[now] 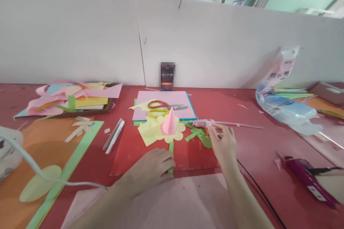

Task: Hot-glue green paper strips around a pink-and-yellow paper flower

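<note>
Right grip (223,142) holds hot-glue gun (200,123); left grip (152,166) pinches green paper strip (171,147), apparently steadying it, at red sheet's (128,154) near edge.

"What's the green strip (171,147) made of?"
"Matt paper, smooth, like the pink cone (169,125)."
"And the scissors (176,107)?"
"Metal blades (180,107), plastic-looking handles (158,107)."
"The bag (288,109)?"
"Glossy, crinkled plastic; the glue gun (200,123) looks smoother."

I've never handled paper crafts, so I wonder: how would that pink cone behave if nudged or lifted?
The pink cone is probably very light, as it looks like rolled paper. A firm pinch might crease its thin-looking side. Standing on its wide end over the yellow flower, it seems unlikely to roll.
</note>
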The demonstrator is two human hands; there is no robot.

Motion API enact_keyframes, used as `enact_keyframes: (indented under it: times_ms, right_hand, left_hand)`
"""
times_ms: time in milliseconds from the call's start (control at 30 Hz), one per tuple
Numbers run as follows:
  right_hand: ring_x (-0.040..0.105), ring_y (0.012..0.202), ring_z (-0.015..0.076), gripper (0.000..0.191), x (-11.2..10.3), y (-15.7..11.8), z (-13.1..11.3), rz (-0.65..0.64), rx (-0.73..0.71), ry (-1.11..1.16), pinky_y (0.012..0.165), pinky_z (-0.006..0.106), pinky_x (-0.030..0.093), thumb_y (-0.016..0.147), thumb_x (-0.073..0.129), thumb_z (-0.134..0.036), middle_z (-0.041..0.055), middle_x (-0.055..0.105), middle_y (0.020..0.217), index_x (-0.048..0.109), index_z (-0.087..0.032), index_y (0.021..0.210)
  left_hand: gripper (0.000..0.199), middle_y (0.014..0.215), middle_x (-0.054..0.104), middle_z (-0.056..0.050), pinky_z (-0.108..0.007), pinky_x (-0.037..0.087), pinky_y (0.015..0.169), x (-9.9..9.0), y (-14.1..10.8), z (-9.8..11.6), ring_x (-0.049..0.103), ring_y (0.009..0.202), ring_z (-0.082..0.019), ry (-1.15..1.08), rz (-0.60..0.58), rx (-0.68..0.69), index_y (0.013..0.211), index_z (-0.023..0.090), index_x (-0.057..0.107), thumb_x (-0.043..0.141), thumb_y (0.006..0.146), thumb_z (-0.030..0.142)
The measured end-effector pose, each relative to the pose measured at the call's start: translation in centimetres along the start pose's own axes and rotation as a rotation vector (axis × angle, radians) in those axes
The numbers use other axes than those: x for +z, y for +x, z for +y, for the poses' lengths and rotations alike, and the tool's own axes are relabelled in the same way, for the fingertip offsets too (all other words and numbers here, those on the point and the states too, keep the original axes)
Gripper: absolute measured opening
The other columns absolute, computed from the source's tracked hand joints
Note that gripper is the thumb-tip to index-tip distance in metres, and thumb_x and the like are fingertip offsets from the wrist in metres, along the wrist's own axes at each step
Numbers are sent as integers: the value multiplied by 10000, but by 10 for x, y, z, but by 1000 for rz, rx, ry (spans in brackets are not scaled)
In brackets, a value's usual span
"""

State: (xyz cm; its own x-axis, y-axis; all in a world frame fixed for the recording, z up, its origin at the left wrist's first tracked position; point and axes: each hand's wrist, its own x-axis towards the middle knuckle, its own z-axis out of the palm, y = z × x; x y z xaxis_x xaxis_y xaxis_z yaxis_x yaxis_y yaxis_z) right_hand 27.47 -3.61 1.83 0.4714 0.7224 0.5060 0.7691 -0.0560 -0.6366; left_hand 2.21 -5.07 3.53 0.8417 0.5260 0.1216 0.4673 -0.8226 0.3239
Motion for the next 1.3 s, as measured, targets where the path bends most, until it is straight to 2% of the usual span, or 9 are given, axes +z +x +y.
enact_keyframes:
  times_ms: [133, 300, 400, 500, 600, 800, 933, 1167, 1300]
  right_hand:
    - [557, 739, 165, 258, 1, -5, -12, -160, 30, 148, 687, 318, 451, 772, 489, -430, 62, 596, 849, 588, -198, 827]
    - [565, 527, 144, 297, 6, -17, -27, -607, 199, 414, 442, 253, 436, 793, 454, -478, 17, 597, 627, 539, -194, 816]
    - [567, 483, 135, 297, 11, -25, -32, -803, 221, 547, 372, 222, 410, 797, 451, -480, 7, 602, 607, 507, -189, 813]
    - [569, 480, 123, 270, 14, -30, -34, -833, 202, 581, 378, 212, 421, 803, 455, -455, -2, 606, 606, 498, -188, 804]
    - [561, 469, 115, 254, 15, -31, -34, -824, 195, 589, 381, 208, 423, 805, 457, -439, -9, 600, 599, 499, -189, 800]
    - [568, 483, 120, 246, 15, -32, -38, -821, 203, 591, 383, 211, 427, 808, 452, -437, -8, 601, 613, 495, -195, 802]
    - [558, 490, 123, 233, 15, -34, -45, -835, 159, 497, 399, 221, 431, 822, 432, -420, -8, 589, 607, 494, -199, 778]
    - [549, 826, 181, 152, 23, -33, -42, -433, -331, 188, 746, 316, 445, 818, 472, -289, 52, 584, 820, 602, -210, 826]
    - [528, 916, 181, 184, 28, -34, -43, -474, -428, 234, 825, 331, 420, 834, 441, -214, 54, 582, 915, 611, -223, 902]
  left_hand:
    - [193, 800, 566, 5, -261, 392, 662, 3, 0, -2, 519, 736, -123, 15, 65, 43, 774, 182, 561, 430, 885, 270]
    - [256, 719, 587, 11, -236, 414, 593, 5, -2, -3, 543, 667, -106, 50, 235, 37, 759, 179, 578, 373, 908, 215]
    - [167, 686, 592, 16, -213, 432, 560, 6, -6, -6, 548, 624, -90, 24, 486, -43, 783, 176, 577, 443, 881, 197]
    - [55, 691, 611, 22, -203, 472, 571, 7, -10, -8, 566, 610, -84, 27, 806, -38, 843, 179, 569, 557, 810, 137]
    - [150, 732, 638, 12, -207, 518, 640, 7, -11, -9, 606, 662, -94, 74, 957, 29, 867, 165, 574, 619, 749, 84]
    - [193, 822, 668, -3, -219, 533, 733, 13, -6, -16, 636, 757, -111, 121, 959, 23, 921, 166, 583, 621, 747, 92]
    - [61, 760, 657, 14, -205, 510, 671, 17, -2, -18, 621, 703, -95, 90, 838, -82, 851, 183, 587, 552, 810, 155]
    - [218, 591, 588, 36, -193, 413, 534, 20, 5, -13, 548, 555, -78, 161, 624, -121, 704, 179, 575, 449, 876, 223]
    - [257, 577, 570, 24, -192, 399, 525, 24, 6, -12, 537, 550, -86, 170, 558, -104, 722, 182, 587, 405, 895, 236]
